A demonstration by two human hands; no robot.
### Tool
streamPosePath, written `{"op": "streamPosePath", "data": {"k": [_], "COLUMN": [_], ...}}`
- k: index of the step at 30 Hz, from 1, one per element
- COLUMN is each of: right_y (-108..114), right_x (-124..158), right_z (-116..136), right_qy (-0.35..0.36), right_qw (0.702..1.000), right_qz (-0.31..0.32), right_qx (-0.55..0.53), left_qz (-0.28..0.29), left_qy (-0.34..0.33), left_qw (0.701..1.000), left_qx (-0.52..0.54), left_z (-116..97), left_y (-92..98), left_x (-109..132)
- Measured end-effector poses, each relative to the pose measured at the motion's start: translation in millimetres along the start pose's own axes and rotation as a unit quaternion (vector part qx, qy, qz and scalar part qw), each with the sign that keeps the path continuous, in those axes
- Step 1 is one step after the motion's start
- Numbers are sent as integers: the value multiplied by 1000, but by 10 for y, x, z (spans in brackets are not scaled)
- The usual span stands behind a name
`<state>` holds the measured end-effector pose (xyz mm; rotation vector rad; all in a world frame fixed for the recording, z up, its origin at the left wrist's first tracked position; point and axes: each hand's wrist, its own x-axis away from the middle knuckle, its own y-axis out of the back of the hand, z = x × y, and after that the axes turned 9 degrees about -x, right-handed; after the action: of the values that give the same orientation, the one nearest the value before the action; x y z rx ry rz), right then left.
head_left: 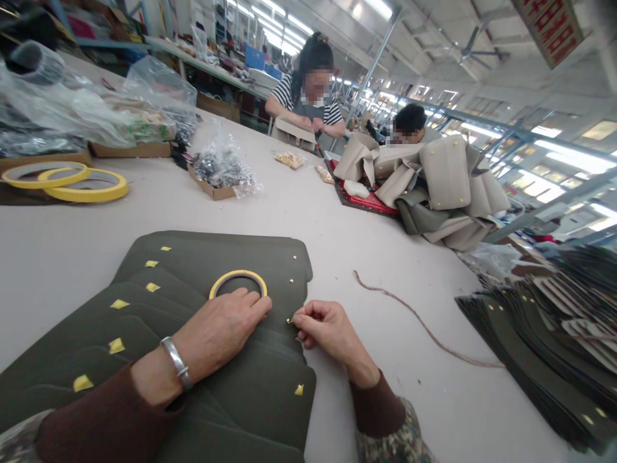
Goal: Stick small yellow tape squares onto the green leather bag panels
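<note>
At the near edge of my view I am holding my right hand (330, 328) nearly shut, its thumb and forefinger pinching together on a tiny yellowish bit (292, 323) beside the third gold stud (288, 321); what that bit is, I am not making out, and the other fingers are curling in toward the palm. My left hand (224, 325) is lying back up, fingers bent and close together over the near rim of a yellow tape roll (216, 281); its thumb is hiding from me, so I cannot tell whether it is gripping the roll or only resting on it. My left forearm is slanting in from the near left, a silver bracelet (177, 364) sitting at the wrist, while the right one is rising from the near right, leaning leftward. The dark olive panel (193, 276) is lying flat on the pale table (376, 238) under my left hand, its right edge meeting my right fingertips. Yellow tape pieces (119, 303) are dotting its left part, and two more gold studs (292, 281) are showing farther along that right edge.
</note>
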<state>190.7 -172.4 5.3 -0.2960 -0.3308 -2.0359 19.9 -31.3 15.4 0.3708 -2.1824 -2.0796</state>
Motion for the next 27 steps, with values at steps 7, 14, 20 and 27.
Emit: {"op": "streamPosePath", "data": {"k": [7,14,20,27], "right_y": [-123,-175,-79,-173], "right_x": [80,54,97,153], "right_z": [23,22,-35,-32], "right_qy": [120,179,68,200], "right_qw": [979,946,989,937], "right_qz": [-19,-30,-47,-65], "right_qx": [166,269,125,280], "left_qz": [15,-9,-28,-35], "left_qy": [1,3,0,-15], "left_qw": [1000,1000,999,999], "left_qx": [-19,-4,17,18], "left_z": [-1,-4,13,21], "left_y": [-23,-21,-52,-58], "left_x": [9,4,18,16]}}
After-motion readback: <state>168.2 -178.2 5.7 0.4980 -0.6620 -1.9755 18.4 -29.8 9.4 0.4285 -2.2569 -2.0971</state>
